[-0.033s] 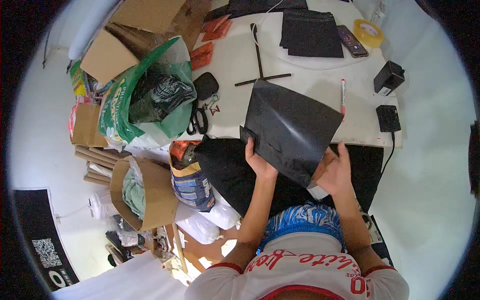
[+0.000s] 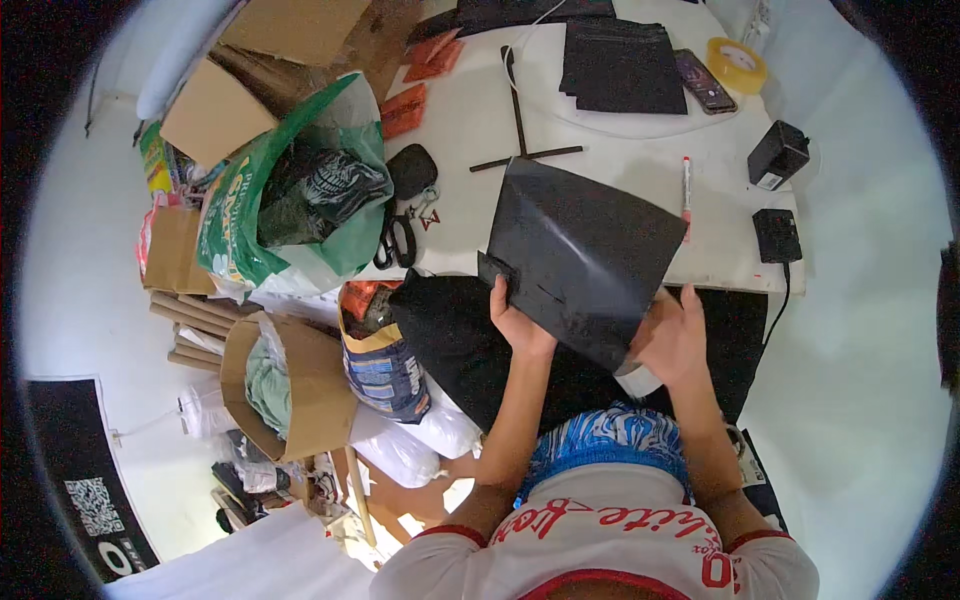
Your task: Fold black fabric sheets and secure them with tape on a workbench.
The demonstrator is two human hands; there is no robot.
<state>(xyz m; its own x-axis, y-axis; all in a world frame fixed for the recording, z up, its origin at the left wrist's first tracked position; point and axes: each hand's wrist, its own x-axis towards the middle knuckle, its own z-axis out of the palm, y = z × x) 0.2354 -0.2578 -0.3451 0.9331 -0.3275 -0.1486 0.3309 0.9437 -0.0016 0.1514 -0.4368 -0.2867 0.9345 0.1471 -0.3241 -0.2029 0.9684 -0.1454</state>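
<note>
A glossy black plastic bag [image 2: 590, 255], flat and roughly rectangular, is tilted in front of me at the table's near edge. My left hand [image 2: 522, 322] grips its lower left edge, thumb on top beside a small folded flap. At the lower right edge is my right hand [image 2: 672, 338], its visible fingers stretched upward and apart; the others are partly hidden by the bag. Below that hand a small white object [image 2: 638, 382] shows, its kind unclear. Beyond the bag a thin black T-shaped stand [image 2: 520, 125] lies on the table.
The white table [image 2: 620, 155] bears a stack of black bags [image 2: 622, 70], a phone [image 2: 705, 82], a tape roll [image 2: 737, 66], a red marker [image 2: 686, 195] and black adapters [image 2: 777, 237]. Leftward are a green plastic bag [image 2: 225, 225] and an open carton [image 2: 320, 400].
My right hand has shifted slightly and turned at the bag's lower right edge. The bag has tilted a little; my left hand keeps its grip.
</note>
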